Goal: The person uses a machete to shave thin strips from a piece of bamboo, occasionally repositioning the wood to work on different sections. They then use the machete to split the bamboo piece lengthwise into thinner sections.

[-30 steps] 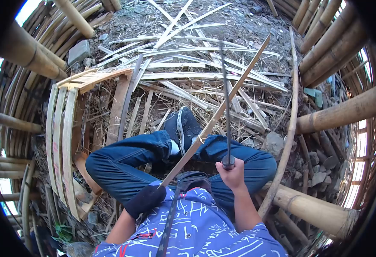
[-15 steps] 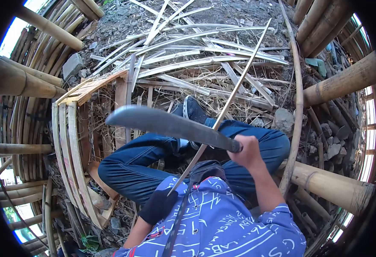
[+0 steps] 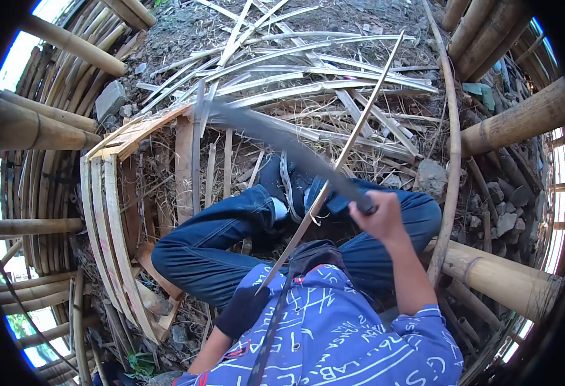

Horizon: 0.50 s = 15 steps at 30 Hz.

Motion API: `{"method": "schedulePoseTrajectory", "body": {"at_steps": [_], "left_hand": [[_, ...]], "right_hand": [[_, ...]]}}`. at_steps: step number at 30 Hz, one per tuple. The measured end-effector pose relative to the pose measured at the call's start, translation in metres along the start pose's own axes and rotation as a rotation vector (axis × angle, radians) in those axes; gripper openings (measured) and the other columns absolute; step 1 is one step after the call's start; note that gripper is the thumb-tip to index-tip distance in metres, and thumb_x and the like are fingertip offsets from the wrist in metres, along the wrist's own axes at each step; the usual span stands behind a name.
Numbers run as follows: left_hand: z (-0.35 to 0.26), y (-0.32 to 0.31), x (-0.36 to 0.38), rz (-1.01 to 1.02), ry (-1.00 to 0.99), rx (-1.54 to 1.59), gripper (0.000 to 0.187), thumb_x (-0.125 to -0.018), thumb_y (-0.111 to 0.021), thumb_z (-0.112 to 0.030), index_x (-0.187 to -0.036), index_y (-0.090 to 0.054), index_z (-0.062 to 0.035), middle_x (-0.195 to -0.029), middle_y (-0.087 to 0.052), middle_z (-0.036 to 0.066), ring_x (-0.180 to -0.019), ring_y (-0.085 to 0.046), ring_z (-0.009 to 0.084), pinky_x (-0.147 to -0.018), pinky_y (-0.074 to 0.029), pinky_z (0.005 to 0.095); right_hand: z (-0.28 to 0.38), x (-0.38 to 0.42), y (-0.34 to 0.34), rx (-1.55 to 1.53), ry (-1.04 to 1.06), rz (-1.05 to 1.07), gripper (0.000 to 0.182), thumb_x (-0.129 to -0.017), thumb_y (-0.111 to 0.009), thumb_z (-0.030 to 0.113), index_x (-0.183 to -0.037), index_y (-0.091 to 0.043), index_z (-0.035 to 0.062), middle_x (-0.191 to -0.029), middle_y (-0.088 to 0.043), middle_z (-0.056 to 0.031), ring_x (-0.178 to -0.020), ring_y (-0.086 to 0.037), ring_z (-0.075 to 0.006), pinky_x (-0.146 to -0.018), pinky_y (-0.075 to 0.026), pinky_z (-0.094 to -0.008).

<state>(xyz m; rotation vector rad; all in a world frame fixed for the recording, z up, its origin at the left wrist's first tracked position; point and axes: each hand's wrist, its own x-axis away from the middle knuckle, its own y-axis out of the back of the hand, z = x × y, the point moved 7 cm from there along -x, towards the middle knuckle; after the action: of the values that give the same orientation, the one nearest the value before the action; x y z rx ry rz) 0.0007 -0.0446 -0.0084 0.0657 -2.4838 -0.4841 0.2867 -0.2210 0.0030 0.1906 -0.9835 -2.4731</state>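
Note:
My left hand [image 3: 242, 312], in a black glove, is closed round the near end of a long bamboo strip [image 3: 297, 238] close against my shirt. The strip slants up and away to the right, across my crossed legs [image 3: 224, 225]. My bare right hand [image 3: 382, 220] grips the dark handle of a machete [image 3: 276, 138]. Its broad blade, blurred by motion, points to the upper left and overlaps the strip in this view. A small pale curl of shaving [image 3: 315, 219] stands out from the strip just below the blade.
Many split bamboo strips [image 3: 276, 82] lie crossed on the ground ahead. At the left stands a slatted wooden frame [image 3: 112, 219]. Thick bamboo poles [image 3: 501, 273] flank both sides. A grey block [image 3: 110, 101] and several stones [image 3: 431, 180] lie about. Shavings litter the soil.
The machete's blade has swung, its tip moving up and to the right, and the right hand has shifted slightly right. A shaving curl now shows on the strip. The left hand has barely moved.

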Motion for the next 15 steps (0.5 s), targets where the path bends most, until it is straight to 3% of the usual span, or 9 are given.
{"method": "schedulePoseTrajectory", "body": {"at_steps": [3, 4, 10, 13, 15], "left_hand": [[0.012, -0.007, 0.002, 0.130, -0.067, -0.197, 0.018, -0.090, -0.052, -0.014, -0.091, -0.060, 0.0024, -0.079, -0.059, 0.026, -0.071, -0.058, 0.0422, -0.064, -0.045, 0.0427], [0.007, -0.001, 0.005, 0.022, -0.047, -0.061, 0.028, -0.094, -0.044, -0.020, -0.084, -0.056, 0.0029, -0.069, -0.054, 0.024, -0.060, -0.050, 0.0202, -0.059, -0.040, 0.0396], [0.017, 0.001, 0.005, 0.073, 0.182, -0.056, 0.032, -0.094, -0.047, -0.025, -0.085, -0.058, 0.0038, -0.069, -0.056, 0.024, -0.061, -0.051, 0.0209, -0.061, -0.041, 0.0399], [0.006, 0.004, 0.007, 0.013, 0.091, 0.035, 0.034, -0.094, -0.048, -0.026, -0.086, -0.059, 0.0044, -0.067, -0.057, 0.023, -0.060, -0.049, 0.0203, -0.061, -0.042, 0.0396], [0.025, 0.003, 0.014, 0.062, 0.213, 0.008, 0.033, -0.094, -0.048, -0.027, -0.089, -0.060, 0.0040, -0.068, -0.058, 0.022, -0.062, -0.054, 0.0217, -0.062, -0.042, 0.0396]], "right_hand": [[0.012, 0.011, -0.022, 0.122, 0.129, 0.100, 0.021, -0.064, -0.071, 0.022, -0.058, -0.057, 0.0067, -0.057, -0.059, -0.0145, -0.059, -0.061, -0.0356, -0.054, -0.048, -0.0424], [0.006, 0.007, -0.024, 0.167, 0.117, 0.116, 0.021, -0.063, -0.071, 0.023, -0.058, -0.058, 0.0077, -0.059, -0.060, -0.0148, -0.061, -0.061, -0.0365, -0.056, -0.049, -0.0432], [-0.029, -0.004, -0.036, 0.262, 0.033, 0.137, 0.018, -0.063, -0.069, 0.026, -0.060, -0.061, 0.0095, -0.062, -0.062, -0.0155, -0.065, -0.062, -0.0372, -0.061, -0.051, -0.0447], [-0.041, -0.004, -0.042, 0.250, 0.037, 0.098, 0.019, -0.062, -0.069, 0.027, -0.061, -0.062, 0.0089, -0.064, -0.062, -0.0155, -0.067, -0.063, -0.0369, -0.062, -0.051, -0.0437], [-0.045, -0.010, -0.034, 0.248, 0.010, 0.066, 0.019, -0.063, -0.069, 0.026, -0.062, -0.062, 0.0086, -0.063, -0.062, -0.0157, -0.066, -0.063, -0.0370, -0.062, -0.051, -0.0439]]}}
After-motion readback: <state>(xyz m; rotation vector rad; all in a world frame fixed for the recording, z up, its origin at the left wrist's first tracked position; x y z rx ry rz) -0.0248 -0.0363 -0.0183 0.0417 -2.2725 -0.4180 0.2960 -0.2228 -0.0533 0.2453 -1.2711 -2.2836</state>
